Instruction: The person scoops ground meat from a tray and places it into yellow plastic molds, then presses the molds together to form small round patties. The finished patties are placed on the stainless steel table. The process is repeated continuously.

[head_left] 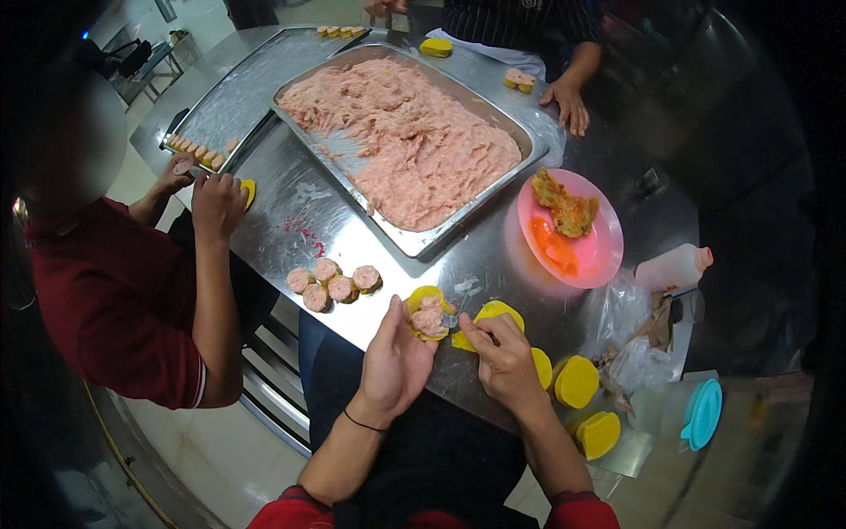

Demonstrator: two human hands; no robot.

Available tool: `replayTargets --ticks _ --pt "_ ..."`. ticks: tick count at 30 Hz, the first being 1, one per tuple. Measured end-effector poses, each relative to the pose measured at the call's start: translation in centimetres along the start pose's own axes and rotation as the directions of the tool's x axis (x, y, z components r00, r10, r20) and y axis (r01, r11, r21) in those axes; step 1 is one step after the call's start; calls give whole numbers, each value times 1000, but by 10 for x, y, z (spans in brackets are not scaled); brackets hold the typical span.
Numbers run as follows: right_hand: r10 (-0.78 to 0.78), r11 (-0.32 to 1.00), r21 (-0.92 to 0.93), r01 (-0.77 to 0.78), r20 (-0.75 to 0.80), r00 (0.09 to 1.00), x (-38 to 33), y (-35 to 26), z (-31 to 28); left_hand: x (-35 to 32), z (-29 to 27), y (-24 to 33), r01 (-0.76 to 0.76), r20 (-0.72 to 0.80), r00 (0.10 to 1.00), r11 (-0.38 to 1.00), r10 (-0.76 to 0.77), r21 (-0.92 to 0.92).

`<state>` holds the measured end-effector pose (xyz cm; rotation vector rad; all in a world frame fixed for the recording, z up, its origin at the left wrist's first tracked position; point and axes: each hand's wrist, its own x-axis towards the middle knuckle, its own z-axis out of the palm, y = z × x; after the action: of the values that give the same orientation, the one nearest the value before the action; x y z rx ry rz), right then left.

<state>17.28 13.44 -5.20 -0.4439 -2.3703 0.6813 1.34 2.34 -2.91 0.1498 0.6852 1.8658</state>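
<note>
My left hand (392,370) is turned palm up at the table's near edge. Its fingers hold a round yellow dumpling wrapper (414,304) with a lump of pink minced meat (429,317) in it. In a pinch, my right hand (504,360) grips a small spreading tool (450,321), mostly hidden by the fingers, its pale tip beside the meat. Just beyond that hand lies a stack of yellow wrappers (502,309). Several open-topped meat dumplings (328,284) stand together to the left of my left hand.
A deep metal tray (414,242) of minced meat fills the middle. To its right stands a pink bowl (608,264) with fried food and orange sauce. More wrapper stacks (577,381), a bottle (670,268) and plastic bags (630,353) lie right. Co-workers work left and opposite.
</note>
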Motion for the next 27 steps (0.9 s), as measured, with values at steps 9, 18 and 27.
replayTargets --ticks 9,18,27 --pt "-28 994 107 30 -24 999 2 3 -7 -4 -9 3 -13 58 998 1000 12 11" --pt "116 954 275 -119 29 993 2 2 -17 -12 -18 11 31 223 974 997 -45 66" --pt "-27 953 300 -43 226 974 3 2 -25 -6 -22 9 -224 238 971 240 -26 944"
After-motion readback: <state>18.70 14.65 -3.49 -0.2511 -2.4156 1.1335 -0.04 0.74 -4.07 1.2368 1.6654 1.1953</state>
